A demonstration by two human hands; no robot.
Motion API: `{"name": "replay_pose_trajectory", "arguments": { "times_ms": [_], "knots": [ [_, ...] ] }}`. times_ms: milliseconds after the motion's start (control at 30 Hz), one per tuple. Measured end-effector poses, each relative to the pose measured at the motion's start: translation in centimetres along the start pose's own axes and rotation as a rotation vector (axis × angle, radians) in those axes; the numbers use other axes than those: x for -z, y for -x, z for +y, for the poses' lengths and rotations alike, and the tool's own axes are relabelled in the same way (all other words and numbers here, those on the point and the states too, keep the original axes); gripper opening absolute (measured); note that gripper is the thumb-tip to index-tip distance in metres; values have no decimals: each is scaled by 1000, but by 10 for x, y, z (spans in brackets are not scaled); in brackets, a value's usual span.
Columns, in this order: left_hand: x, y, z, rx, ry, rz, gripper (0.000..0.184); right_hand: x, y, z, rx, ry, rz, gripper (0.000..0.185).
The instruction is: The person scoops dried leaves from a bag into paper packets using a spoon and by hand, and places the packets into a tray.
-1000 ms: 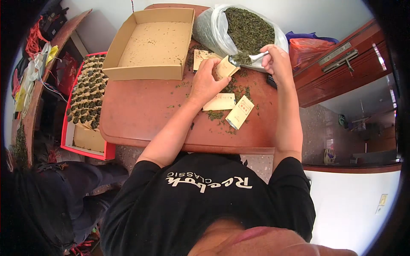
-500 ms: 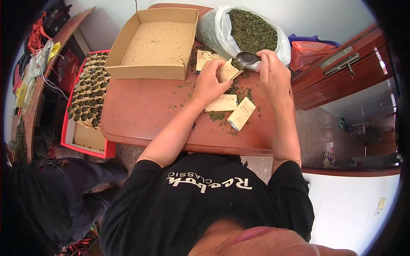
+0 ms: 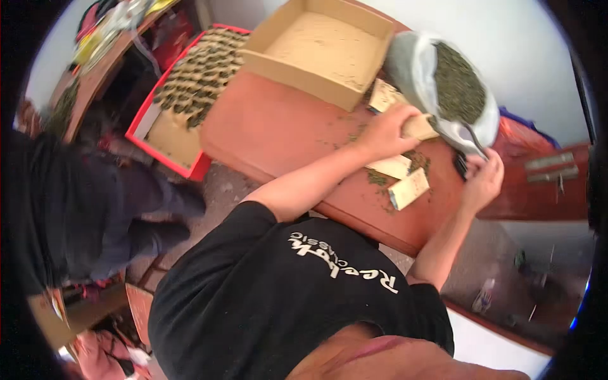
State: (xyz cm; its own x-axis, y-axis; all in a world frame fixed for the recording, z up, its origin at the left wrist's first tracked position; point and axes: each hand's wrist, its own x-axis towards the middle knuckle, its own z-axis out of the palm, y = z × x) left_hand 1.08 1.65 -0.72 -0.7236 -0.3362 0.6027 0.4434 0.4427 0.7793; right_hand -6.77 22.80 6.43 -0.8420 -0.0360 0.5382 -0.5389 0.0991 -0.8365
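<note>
My left hand (image 3: 387, 132) is closed around a small tan paper packet (image 3: 419, 127), with dark leaf bits at its mouth. To its right, my right hand (image 3: 484, 177) grips a dark scoop (image 3: 474, 138), blurred and apart from the packet, in front of the bag. A white plastic bag (image 3: 425, 66) full of dried green leaves (image 3: 457, 85) stands behind both hands. More paper packets lie by my left hand: one packet (image 3: 384, 96) beyond it, a second packet (image 3: 391, 166) and a third packet (image 3: 409, 189) nearer me, among loose leaf crumbs.
An open cardboard box (image 3: 304, 79) with scattered crumbs rests on the reddish table (image 3: 266, 120). Left of the table, a red box (image 3: 197, 166) holds rows of filled packets (image 3: 202, 76). A person in dark clothes (image 3: 82, 209) stands at the left. An orange bag (image 3: 522, 138) lies at the right.
The whole view has turned and shifted. My right hand has drawn the scoop away from the packet's mouth, to the right. My left hand still holds the packet.
</note>
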Motion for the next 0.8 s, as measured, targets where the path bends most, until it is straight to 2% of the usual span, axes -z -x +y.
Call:
{"name": "replay_pose_trajectory", "arguments": {
  "times_ms": [167,333,467,567,633,700,767,800],
  "knots": [
    [6,-1,7,40,74,21,50,34,-1,35,-167,-38,128,29],
    [27,7,20,146,189,18,58,56,0,70,-261,-270,99,27],
    [65,28,21,13,74,28,63,59,-1,76,-251,-306,91,29],
    [119,51,34,17,6,28,59,60,-1,75,-259,-261,106,29],
    [155,73,36,89,-18,131,58,57,0,68,-272,-275,128,28],
    [197,95,33,143,-188,287,59,59,0,70,-274,-289,134,27],
    [243,115,22,334,-144,452,62,59,-1,73,-270,-303,131,28],
    [264,123,20,345,-134,537,64,59,-1,73,-277,-302,132,29]
  ]
}}
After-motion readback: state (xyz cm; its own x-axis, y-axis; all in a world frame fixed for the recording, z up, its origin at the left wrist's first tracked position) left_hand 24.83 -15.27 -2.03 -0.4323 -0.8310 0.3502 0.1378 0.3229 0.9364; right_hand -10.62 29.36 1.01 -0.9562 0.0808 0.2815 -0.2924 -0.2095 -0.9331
